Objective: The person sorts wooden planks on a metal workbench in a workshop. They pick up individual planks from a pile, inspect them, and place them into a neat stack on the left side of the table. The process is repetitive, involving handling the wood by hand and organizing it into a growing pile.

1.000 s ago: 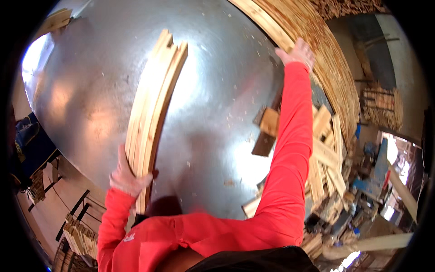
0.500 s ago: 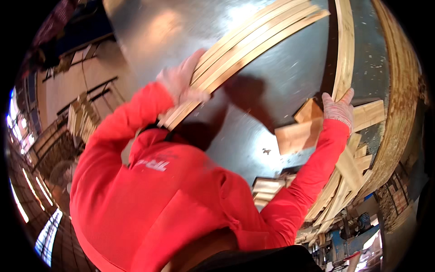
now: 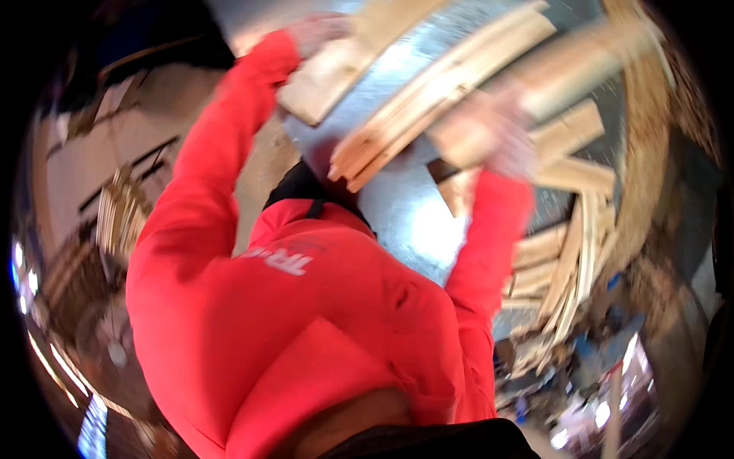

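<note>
My left hand, in a pale work glove, is at the far left, closed on the edge of a broad pale wooden board. Its fingertips are blurred. To the right, my right hand, gloved and smeared by motion, grips a wooden plank that slants up to the right and is blurred too. Between my hands several long wooden strips lie side by side on a shiny metal tabletop, touching neither hand.
Short wood pieces lie on the metal beyond my right hand. A heap of strips sits at the right, beside a rough timber edge. Stacked slats stand at the far left.
My left hand has left the middle strips and moved farther up, now at a broad board. My right hand has shifted left with a plank. The view has shifted too.
</note>
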The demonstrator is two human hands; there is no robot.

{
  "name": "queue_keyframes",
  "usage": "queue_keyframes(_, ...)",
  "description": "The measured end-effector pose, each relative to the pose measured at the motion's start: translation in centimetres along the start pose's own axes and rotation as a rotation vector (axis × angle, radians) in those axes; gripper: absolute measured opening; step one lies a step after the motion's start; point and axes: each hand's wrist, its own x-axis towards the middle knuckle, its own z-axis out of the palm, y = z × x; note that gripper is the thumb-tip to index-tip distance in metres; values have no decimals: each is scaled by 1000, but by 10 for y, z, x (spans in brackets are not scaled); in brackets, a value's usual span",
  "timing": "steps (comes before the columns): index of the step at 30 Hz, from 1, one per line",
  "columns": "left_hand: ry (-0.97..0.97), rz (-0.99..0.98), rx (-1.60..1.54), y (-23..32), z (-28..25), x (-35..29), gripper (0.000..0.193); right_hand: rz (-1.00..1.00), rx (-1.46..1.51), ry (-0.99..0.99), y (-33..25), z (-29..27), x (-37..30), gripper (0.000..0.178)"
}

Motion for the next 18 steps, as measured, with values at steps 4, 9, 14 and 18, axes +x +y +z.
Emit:
queue_keyframes(4,24,-20,-626,44,4,-12,44,-245,-1236,48,80,143,35,52)
queue_keyframes(9,166,-258,16,47,7,-28,43,-215,-1454,-165,56,159,-5,59)
queue_keyframes(14,286,-39,315,-16,-79,-54,56,-377,-1256,1116,45,-10,-11,101)
queue_keyframes(18,264,-393,930,-4,-103,-36,53,224,-1304,1063,65,-44,5,117)
